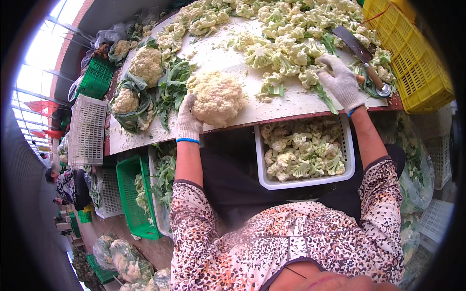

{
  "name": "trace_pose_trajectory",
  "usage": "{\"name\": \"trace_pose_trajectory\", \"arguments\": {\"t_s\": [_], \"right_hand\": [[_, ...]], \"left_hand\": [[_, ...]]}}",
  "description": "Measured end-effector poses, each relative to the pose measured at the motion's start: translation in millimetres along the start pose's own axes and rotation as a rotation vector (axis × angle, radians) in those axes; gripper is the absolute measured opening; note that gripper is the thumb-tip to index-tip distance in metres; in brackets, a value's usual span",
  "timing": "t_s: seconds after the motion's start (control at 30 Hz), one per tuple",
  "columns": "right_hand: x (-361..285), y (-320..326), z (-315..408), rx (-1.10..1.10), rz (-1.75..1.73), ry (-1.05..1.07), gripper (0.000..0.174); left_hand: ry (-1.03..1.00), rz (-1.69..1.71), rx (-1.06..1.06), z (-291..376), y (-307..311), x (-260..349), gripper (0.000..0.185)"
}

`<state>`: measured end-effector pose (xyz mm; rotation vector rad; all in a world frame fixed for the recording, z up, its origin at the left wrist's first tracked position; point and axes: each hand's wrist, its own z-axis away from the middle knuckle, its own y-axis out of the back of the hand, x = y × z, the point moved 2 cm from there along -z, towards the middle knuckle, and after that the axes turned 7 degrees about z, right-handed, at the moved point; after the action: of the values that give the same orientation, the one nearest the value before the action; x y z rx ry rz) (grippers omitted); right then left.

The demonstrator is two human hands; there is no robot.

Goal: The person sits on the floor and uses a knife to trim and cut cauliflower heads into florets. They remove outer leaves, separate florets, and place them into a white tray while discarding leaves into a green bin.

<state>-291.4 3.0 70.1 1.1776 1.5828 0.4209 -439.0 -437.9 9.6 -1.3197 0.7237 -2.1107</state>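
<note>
My left hand (pixel 188 118), in a white knit glove with a blue cuff, grips the side of a trimmed cauliflower head (pixel 217 97) near the table's front edge. My gloved right hand (pixel 340 82) is over the edge of a heap of cut cauliflower florets (pixel 287 51). A short wooden handle end (pixel 359 79) shows beside its palm; whether the fingers close on it is hidden. Just right of that hand lies a broad-bladed knife (pixel 354 44) with a wooden handle and a metal ring at its end. Loose green leaves (pixel 174 85) lie left of the held head.
Untrimmed cauliflowers (pixel 125 100) sit at the table's left. A white basin (pixel 305 183) of florets stands below the front edge. A yellow crate (pixel 411 58) borders the right. Green (pixel 136 203) and white crates (pixel 87 127) stand left. Another person (pixel 69 185) is farther off.
</note>
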Motion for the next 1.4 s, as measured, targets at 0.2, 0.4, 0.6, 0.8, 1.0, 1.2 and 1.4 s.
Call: {"name": "trace_pose_trajectory", "arguments": {"t_s": [0.2,0.4,0.6,0.8,1.0,1.2,1.4], "right_hand": [[151.2,74.5,-22.4,-0.038,0.860,-0.164,0.054],[213.4,80.5,-28.9,-0.120,0.868,-0.167,0.062],[203.5,92.7,-48.2,-0.174,0.801,-0.192,0.060],[-21.7,31.0,-17.5,0.088,-0.076,0.143,0.052],[-162.1,-107.6,79.5,0.042,-0.065,0.296,0.067],[-173.1,-139.5,93.8,-0.108,0.077,0.234,0.060],[-173.5,-156.8,81.9,-0.109,0.244,0.202,0.067]], "left_hand": [[-0.003,-0.070,0.053,-11.6,11.6,5.4,0.045],[-0.028,-0.125,0.072,2.5,-4.8,9.4,0.045],[-0.053,-0.123,0.084,1.4,1.3,6.5,0.044],[-0.087,-0.140,0.146,16.3,-7.6,3.3,0.045],[-0.167,-0.189,0.132,-2.4,-3.9,-2.7,0.044],[-0.155,-0.166,0.106,-0.8,2.2,-7.0,0.044],[-0.157,-0.158,0.128,-4.3,0.3,-9.5,0.042]]}}
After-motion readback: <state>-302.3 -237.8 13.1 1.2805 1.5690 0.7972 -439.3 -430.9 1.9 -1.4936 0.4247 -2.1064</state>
